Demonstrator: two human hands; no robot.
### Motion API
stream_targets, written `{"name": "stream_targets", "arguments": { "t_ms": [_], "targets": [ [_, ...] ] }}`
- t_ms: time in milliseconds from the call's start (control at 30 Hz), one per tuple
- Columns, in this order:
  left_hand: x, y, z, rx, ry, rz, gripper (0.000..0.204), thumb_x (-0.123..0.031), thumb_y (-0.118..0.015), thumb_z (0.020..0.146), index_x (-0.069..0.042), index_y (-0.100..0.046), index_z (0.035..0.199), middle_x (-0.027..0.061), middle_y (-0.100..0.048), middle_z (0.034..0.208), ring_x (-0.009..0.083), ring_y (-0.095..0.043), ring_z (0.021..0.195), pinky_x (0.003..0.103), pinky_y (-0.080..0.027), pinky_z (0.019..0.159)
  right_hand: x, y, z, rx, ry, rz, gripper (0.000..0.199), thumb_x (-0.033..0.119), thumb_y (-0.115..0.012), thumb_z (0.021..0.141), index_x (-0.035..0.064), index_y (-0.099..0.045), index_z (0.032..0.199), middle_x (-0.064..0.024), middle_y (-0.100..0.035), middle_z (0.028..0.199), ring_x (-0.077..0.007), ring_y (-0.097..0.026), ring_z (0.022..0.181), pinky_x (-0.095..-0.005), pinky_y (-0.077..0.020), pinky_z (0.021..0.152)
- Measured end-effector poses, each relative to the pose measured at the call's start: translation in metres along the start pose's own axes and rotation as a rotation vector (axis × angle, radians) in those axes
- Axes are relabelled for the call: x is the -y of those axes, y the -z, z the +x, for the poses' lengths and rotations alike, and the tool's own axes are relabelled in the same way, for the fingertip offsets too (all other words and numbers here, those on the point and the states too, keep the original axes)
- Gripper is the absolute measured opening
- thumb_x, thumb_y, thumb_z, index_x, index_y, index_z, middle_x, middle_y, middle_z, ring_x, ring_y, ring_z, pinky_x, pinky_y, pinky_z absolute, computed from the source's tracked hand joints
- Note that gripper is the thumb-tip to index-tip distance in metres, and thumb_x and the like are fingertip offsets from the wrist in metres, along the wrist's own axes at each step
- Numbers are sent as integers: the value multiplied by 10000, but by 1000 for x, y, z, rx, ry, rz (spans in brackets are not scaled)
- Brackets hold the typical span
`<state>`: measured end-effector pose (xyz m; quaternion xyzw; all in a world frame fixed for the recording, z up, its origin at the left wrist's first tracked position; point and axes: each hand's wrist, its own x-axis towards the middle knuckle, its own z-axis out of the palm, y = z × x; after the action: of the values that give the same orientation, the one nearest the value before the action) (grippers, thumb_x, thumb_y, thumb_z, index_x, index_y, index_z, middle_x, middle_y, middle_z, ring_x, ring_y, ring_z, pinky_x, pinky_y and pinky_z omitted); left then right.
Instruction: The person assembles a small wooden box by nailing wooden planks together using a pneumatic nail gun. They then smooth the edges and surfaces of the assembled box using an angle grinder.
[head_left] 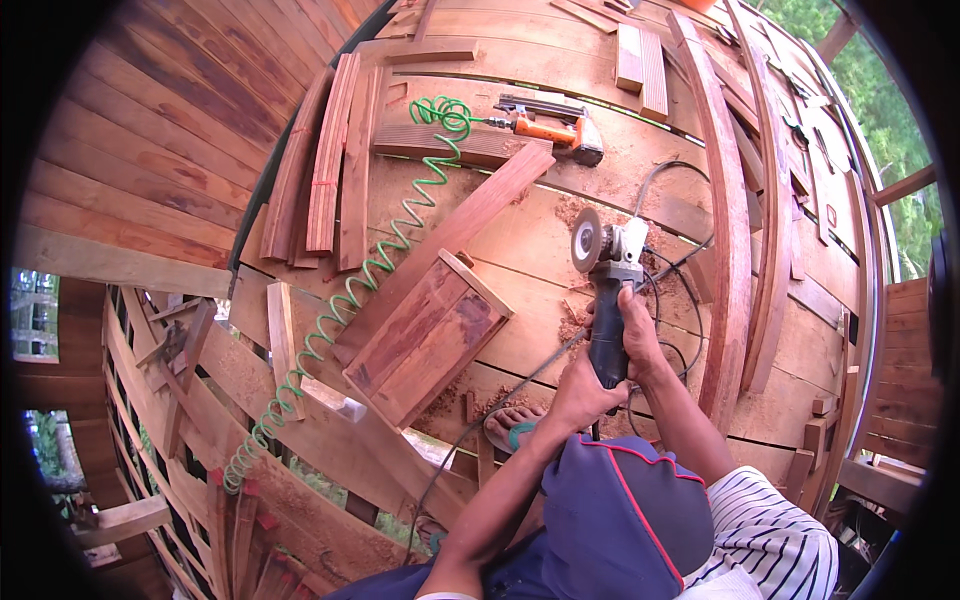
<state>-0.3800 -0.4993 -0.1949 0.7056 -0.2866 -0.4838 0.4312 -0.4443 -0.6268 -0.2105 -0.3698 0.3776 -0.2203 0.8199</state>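
Grinder (605, 290) sits right of centre, held upright over the plank floor (520, 240), its disc (586, 240) at the top end, facing about nine o'clock. Right hand (640, 335) wraps the dark body from the three o'clock side; left hand (582, 392) closes round the body's lower end at six o'clock. Both hands are wrapped tight on the tool. Its black cord (480, 420) trails off toward seven o'clock.

At nine o'clock from the disc lies a wooden box (428, 335), reddish, on top of a long board (450, 235) that slants toward one o'clock. A green coiled hose (350, 295) runs from seven o'clock up to an orange nailer (550, 128) at twelve. Sawdust (575, 320) lies scattered beside the grinder. A sandalled foot (510, 425) shows just left of the left hand.
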Motion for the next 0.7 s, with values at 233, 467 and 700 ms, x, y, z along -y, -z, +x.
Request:
{"name": "stream_targets", "arguments": {
  "t_ms": [233,467,700],
  "targets": [
    [-7,19,2,228,-45,42,682,-406,-858,785,53,-591,1213,192,-717,1057,254,-705,953,381,-562,837,35,11,11,101,-129,-318,555,296,-802,877,16,-523,1267,-149,-688,1104,-208,-682,1041,-370,-590,855],
    [-11,189,-37,-554,104,465,450,-459,-685,961,-28,-699,1086,133,-741,925,272,-717,864,424,-554,815,53,10,4,347,75,-1245,720,323,-815,787,-96,-454,1248,-318,-666,1067,-429,-684,1032,-459,-527,917],
    [77,204,-1,-961,-6,1171,493,-403,-437,1072,1,-546,1333,192,-605,1337,375,-535,1296,574,-299,1188,48,-26,19,536,142,-1336,679,324,-799,777,-113,-468,1178,-336,-671,965,-477,-682,958,-495,-543,854]
  ]
}}
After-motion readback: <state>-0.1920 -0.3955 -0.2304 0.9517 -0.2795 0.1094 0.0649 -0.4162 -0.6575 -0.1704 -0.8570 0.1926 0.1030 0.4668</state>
